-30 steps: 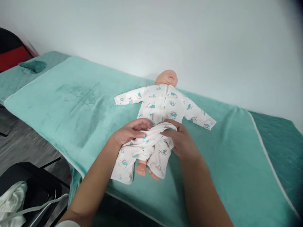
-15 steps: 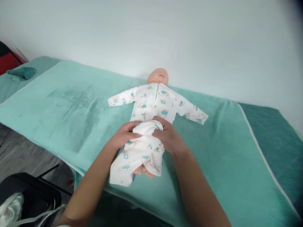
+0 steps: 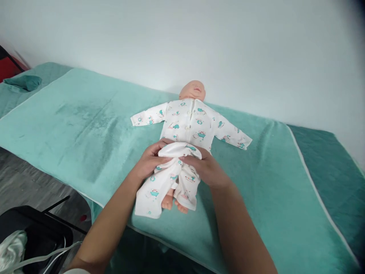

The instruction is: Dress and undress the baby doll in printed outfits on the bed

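A baby doll (image 3: 193,90) lies on its back on a teal towel (image 3: 85,121), head toward the wall. It wears a white shirt (image 3: 189,123) printed with teal figures, sleeves spread out. Matching white trousers (image 3: 167,184) cover its legs, and two bare feet (image 3: 172,202) stick out at the bottom. My left hand (image 3: 149,161) grips the left side of the trousers' waistband at the doll's waist. My right hand (image 3: 205,167) grips the right side of the same waistband. Both hands are closed on the bunched cloth.
The towel covers a long table against a white wall, with a darker teal cover (image 3: 327,163) at the right. A folded teal cloth (image 3: 24,82) lies far left. A black chair (image 3: 34,232) with white fabric (image 3: 11,249) stands below left.
The waistband has moved up the doll's body toward the shirt hem. The trouser legs have slid up, and the feet show more than half a second ago.
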`<state>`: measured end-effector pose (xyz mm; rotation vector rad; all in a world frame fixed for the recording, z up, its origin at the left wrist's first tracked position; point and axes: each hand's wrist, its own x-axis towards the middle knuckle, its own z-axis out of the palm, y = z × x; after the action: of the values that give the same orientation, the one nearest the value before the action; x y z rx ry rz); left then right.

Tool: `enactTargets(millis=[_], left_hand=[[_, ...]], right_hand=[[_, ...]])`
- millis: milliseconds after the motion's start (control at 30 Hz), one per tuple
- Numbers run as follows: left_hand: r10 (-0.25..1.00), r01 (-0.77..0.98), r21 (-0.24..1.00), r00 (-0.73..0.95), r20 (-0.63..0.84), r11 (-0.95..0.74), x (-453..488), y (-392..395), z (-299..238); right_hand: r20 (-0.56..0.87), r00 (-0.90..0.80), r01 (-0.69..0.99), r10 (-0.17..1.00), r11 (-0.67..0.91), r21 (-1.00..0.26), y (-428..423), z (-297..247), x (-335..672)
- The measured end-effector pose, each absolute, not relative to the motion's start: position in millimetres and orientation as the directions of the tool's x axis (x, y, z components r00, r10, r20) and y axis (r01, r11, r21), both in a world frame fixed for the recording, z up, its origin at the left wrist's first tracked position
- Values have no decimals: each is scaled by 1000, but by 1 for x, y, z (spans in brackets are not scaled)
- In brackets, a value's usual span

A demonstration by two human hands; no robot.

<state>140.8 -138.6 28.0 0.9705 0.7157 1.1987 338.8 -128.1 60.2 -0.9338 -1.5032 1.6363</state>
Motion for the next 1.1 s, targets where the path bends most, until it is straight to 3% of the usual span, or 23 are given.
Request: enactTargets(millis=[67, 200, 300, 567, 667, 767, 967, 1100], left_hand=[[969, -417, 907, 243, 44, 63, 141, -140, 31], [966, -507, 838, 244, -86, 203, 141, -141, 29], [945, -543, 796, 309, -105, 266, 141, -137, 25], [848, -355, 864, 512, -139, 356, 133, -135, 26], [820, -263, 885, 538, -195, 383, 130, -137, 25], [850, -310, 873, 491, -193, 377, 130, -138, 23], [910, -466, 821, 388, -144, 329, 133, -139, 21], [912, -438, 839, 381, -151, 322, 132, -138, 20]], right_hand=[[-29, -434, -105, 900, -82, -991, -128, 57, 337], [-44, -412, -167, 910, -123, -978, -128, 56, 334], [-77, -424, -205, 902, -178, -962, -129, 57, 335], [-123, -340, -281, 932, -226, -933, -129, 52, 335], [-115, -338, -244, 934, -205, -948, -128, 52, 335], [-82, -393, -127, 916, -142, -982, -127, 57, 337], [-123, -696, 197, 707, 23, -980, -126, 77, 344], [-49, -658, 96, 751, 20, -995, -127, 70, 346]])
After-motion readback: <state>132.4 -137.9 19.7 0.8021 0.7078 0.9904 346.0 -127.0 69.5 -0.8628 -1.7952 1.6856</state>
